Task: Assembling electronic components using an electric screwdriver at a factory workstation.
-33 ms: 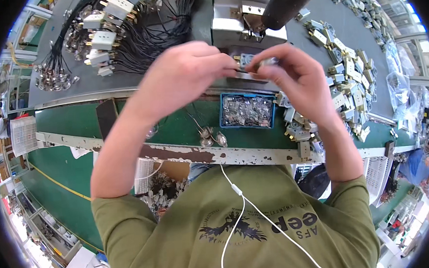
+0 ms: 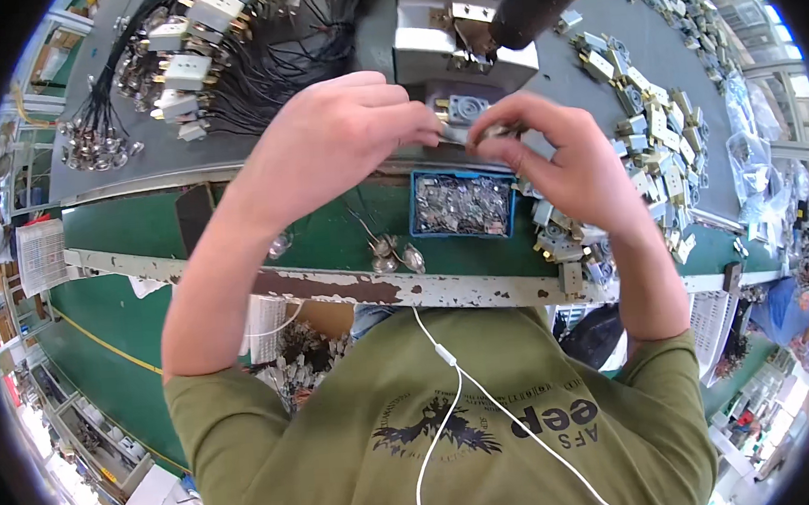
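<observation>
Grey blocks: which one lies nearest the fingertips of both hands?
The block showing a ring, set alone just beyond the fingertips; the heaped blocks lie off to both sides.

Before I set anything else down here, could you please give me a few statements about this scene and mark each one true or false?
1. The blue tray holds many small shiny pieces. True.
2. The left hand and right hand are inside the blue tray. False: both are beyond it, near the grey block with a circular face.
3. The black cables lie on the person's right. False: they lie on the left.
4. Clear plastic bags lie right of the pile of slotted blocks. True.
5. The white cord is coiled up. False: it runs over the olive-green T-shirt.
</observation>
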`<action>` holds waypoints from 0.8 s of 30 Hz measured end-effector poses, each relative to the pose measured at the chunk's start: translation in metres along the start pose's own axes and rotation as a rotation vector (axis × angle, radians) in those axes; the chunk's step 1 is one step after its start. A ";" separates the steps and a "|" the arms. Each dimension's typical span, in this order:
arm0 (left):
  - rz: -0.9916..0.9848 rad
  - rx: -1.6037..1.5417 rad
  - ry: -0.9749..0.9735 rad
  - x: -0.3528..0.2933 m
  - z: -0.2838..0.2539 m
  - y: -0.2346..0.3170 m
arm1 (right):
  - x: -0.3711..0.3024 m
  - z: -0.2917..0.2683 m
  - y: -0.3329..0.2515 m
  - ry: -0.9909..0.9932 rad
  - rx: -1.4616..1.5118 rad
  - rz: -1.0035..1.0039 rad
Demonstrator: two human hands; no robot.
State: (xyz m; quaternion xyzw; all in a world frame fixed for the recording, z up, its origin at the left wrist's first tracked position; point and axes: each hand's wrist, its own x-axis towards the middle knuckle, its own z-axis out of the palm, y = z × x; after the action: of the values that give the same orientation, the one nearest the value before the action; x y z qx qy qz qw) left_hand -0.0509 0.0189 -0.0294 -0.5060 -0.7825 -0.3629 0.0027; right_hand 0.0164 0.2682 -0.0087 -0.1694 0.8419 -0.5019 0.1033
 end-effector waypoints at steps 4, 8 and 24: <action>0.152 0.234 -0.043 0.000 0.006 0.001 | 0.003 -0.019 0.007 -0.232 0.007 0.102; 0.044 0.271 -0.029 0.006 0.007 0.007 | -0.017 0.018 0.030 0.213 0.623 0.121; 0.020 0.343 -0.106 0.003 0.018 0.010 | -0.014 0.019 0.016 0.014 0.077 0.121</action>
State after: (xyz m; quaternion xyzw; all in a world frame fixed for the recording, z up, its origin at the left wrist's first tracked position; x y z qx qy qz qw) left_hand -0.0378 0.0339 -0.0356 -0.5245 -0.8268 -0.1966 0.0513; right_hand 0.0331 0.2659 -0.0319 -0.1108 0.8314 -0.5277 0.1340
